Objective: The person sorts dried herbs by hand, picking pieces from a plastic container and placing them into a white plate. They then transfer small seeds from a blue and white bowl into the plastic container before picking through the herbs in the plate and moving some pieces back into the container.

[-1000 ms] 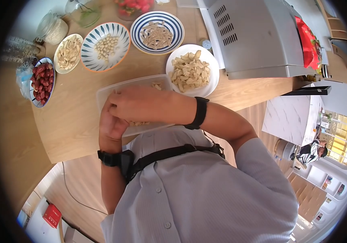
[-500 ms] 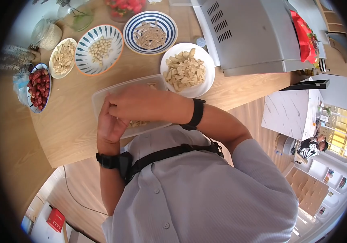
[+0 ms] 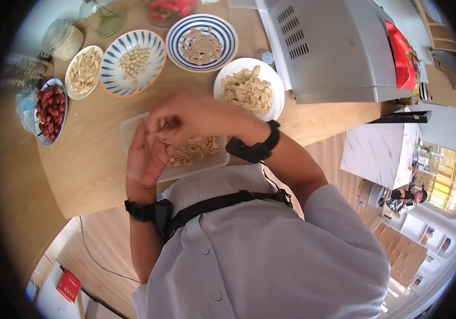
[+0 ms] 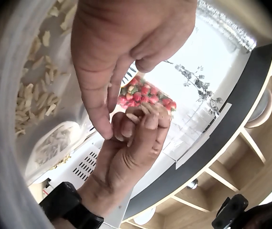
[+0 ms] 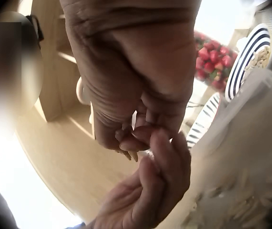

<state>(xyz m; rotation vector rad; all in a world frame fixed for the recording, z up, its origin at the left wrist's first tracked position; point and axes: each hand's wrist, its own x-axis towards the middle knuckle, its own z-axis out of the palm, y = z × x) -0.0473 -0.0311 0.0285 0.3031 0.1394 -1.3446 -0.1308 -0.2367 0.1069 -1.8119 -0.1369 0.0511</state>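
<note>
Above a clear plastic container (image 3: 128,126), my two hands meet at the fingertips. My right hand (image 3: 201,118), slightly blurred in the head view, has its fingers curled round several pale dried slices (image 4: 148,110); their tips also poke out below the fingers in the right wrist view. Palm up at the container's left side, my left hand (image 3: 147,157) has loosely bent fingers touching the right hand's fingers. More pale slices (image 3: 196,151) lie on the container's bottom, partly hidden by the right hand and forearm.
Behind the container stand a white plate (image 3: 277,101) of pale slices, a blue-striped plate (image 3: 230,50), a leaf-patterned plate (image 3: 112,80) and a small dish (image 3: 74,93). Red dates (image 3: 51,112) are at the left, strawberries (image 3: 169,10) at the back. A grey appliance (image 3: 339,53) stands right.
My right hand has turned at the wrist and shifted slightly right and back from the left palm, which shows more now. More of the slices in the container have come into sight.
</note>
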